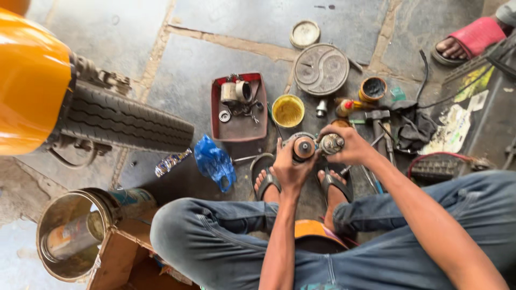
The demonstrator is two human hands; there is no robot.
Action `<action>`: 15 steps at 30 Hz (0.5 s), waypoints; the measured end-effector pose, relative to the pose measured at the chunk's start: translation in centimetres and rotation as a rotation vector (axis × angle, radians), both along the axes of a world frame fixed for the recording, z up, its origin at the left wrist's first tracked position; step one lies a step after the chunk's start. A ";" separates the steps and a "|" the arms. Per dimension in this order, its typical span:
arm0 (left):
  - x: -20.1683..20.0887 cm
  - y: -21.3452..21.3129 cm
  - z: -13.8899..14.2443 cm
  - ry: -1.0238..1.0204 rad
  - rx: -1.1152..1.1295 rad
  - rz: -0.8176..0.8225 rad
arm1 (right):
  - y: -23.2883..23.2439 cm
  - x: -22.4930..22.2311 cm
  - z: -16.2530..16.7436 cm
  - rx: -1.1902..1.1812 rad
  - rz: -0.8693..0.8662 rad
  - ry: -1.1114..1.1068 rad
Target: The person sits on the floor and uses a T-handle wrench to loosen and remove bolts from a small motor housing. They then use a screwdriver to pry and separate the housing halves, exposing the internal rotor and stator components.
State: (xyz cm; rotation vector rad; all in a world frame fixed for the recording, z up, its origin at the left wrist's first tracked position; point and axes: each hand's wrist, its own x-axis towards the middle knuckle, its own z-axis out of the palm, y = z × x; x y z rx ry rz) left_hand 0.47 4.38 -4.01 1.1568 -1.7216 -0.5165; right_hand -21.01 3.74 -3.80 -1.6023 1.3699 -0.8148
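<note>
A person squats on a stone floor [226, 32], seen from above, in blue jeans and sandals. The left hand [287, 166] is closed around a round copper-coloured motor part [303, 147], holding it just above the feet. The right hand [349, 145] grips a smaller silvery metal part [331, 143], which sits just beside the copper one, nearly touching it.

Taking the copper part as the landmark: directly beyond it stands a yellow tub of grease [288, 110]. Beyond and left of it lies a red tray [239, 131] holding small metal parts. Farther beyond lies a round grey metal cover [321, 69]. To its left lies a crumpled blue plastic bag [214, 161], and farther left a scooter tyre [121, 119] under an orange mudguard [29, 80]. To its right lies a hammer [377, 115] beside a dark rag [414, 129]. Another person's sandalled foot [467, 40] rests far beyond, to the right.
</note>
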 end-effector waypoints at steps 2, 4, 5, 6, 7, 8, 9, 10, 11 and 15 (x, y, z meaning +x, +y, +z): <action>-0.4 0.2 0.0 -0.013 -0.051 0.072 | 0.0 0.0 -0.2 -0.228 0.061 0.039; -0.6 1.2 -0.2 -0.053 -0.013 0.128 | 0.3 -0.1 -0.5 -0.191 0.065 0.031; -0.7 1.4 -0.3 -0.076 0.019 0.149 | 0.5 -0.1 -0.6 -0.071 0.041 0.015; -0.7 1.6 -0.3 -0.102 0.033 0.168 | 0.6 -0.1 -0.7 0.034 0.016 -0.004; -0.6 1.6 -0.2 -0.157 0.079 0.144 | 0.7 -0.1 -0.7 0.034 0.020 -0.025; -0.6 1.5 0.0 -0.200 0.124 0.115 | 0.8 -0.2 -0.6 0.032 0.018 -0.031; -0.5 1.5 0.4 -0.240 0.173 0.096 | 0.8 -0.1 -0.4 0.034 0.027 -0.035; -0.6 1.5 0.8 -0.218 0.156 0.094 | 0.7 -0.2 -0.1 0.038 0.032 -0.027; -0.5 1.3 1.2 -0.195 0.126 0.090 | 0.6 -0.1 0.1 0.027 0.035 -0.019; -0.9 1.0 2.3 -0.092 0.055 0.107 | 0.1 0.0 1.2 -0.008 0.031 -0.016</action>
